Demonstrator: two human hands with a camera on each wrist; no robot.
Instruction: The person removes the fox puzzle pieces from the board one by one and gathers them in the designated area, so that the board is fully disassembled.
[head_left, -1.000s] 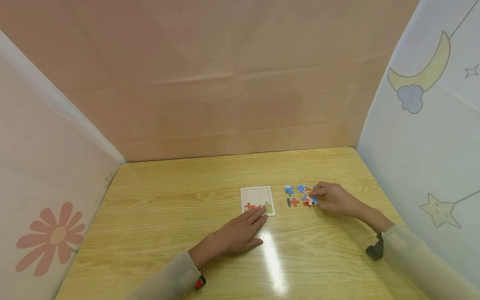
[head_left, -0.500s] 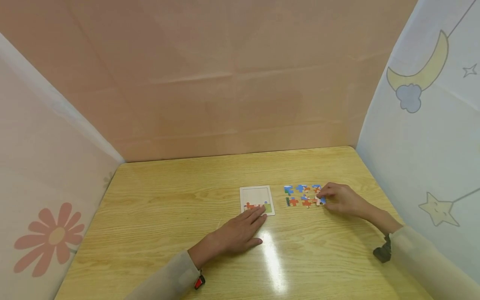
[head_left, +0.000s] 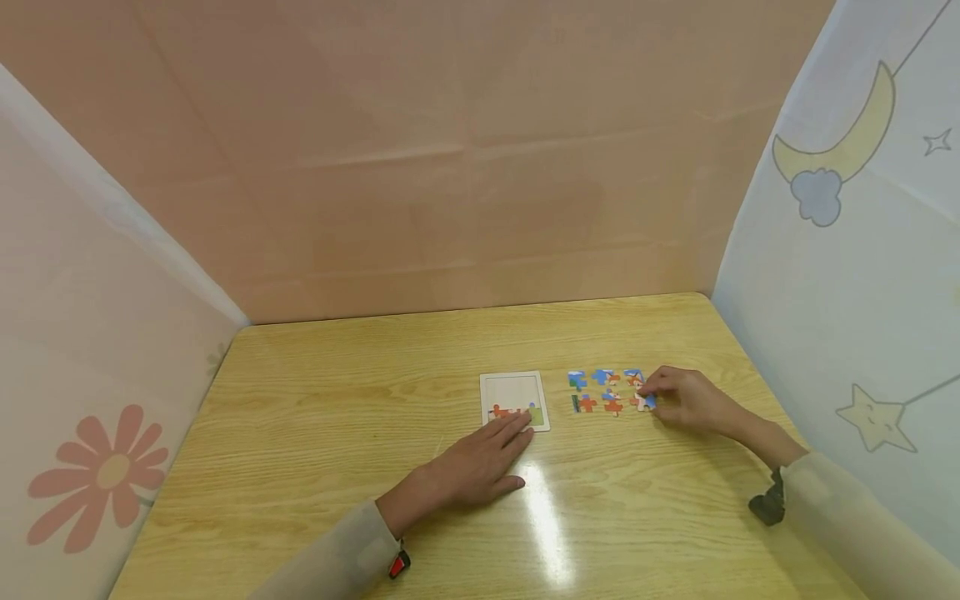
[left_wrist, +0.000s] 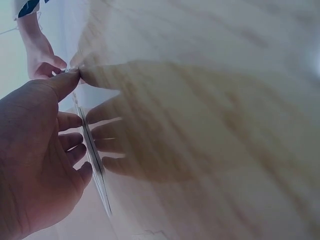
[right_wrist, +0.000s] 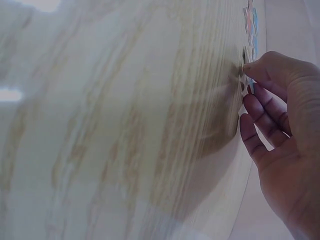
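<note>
In the head view, my left hand (head_left: 480, 467) lies flat, its fingertips on the lower part of a pale puzzle tray (head_left: 513, 376). Red and green puzzle pieces (head_left: 536, 414) fill the tray's bottom row, partly hidden under the fingers. To the right, my right hand (head_left: 690, 402) pinches a white and blue puzzle piece (head_left: 642, 403) at the right end of the near row. The right wrist view has thumb and fingertips at that piece's edge, low at the table. Left of it lie a red piece (head_left: 612, 404) and a red and dark green piece (head_left: 585, 404).
A far row holds a blue and green piece (head_left: 576, 380), a blue piece with a fox-like ear (head_left: 603, 377) and an orange and blue piece (head_left: 633, 377). The wooden table (head_left: 360, 383) meets cloth screens (head_left: 465, 208) at the back and both sides.
My right hand has moved a little to the right with the white and blue piece, setting it apart from the red one. The left hand stays on the tray.
</note>
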